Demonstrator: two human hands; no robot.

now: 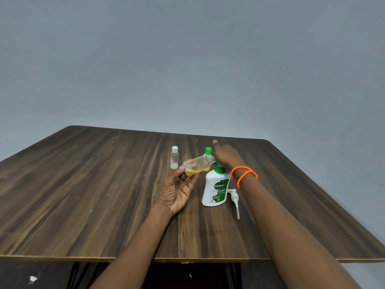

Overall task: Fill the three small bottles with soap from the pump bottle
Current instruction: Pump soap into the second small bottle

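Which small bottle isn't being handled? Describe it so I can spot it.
On the wooden table, look left of the Dettol pump bottle. The white-capped clear bottle stands upright alone, a little white at its bottom; the tilted bottle in the left hand holds yellow soap.

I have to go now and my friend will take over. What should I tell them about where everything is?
Left hand holds a small clear bottle, tilted, its neck at the pump bottle, some yellow soap inside.
Right hand rests on top of the pump bottle; how its fingers lie is hidden.
A white pump part lies on the table beside the pump bottle.
White-capped bottle stands capped, nearly empty. Green-capped bottle stands behind, mostly hidden.
Left: finish this bottle, fill the others.
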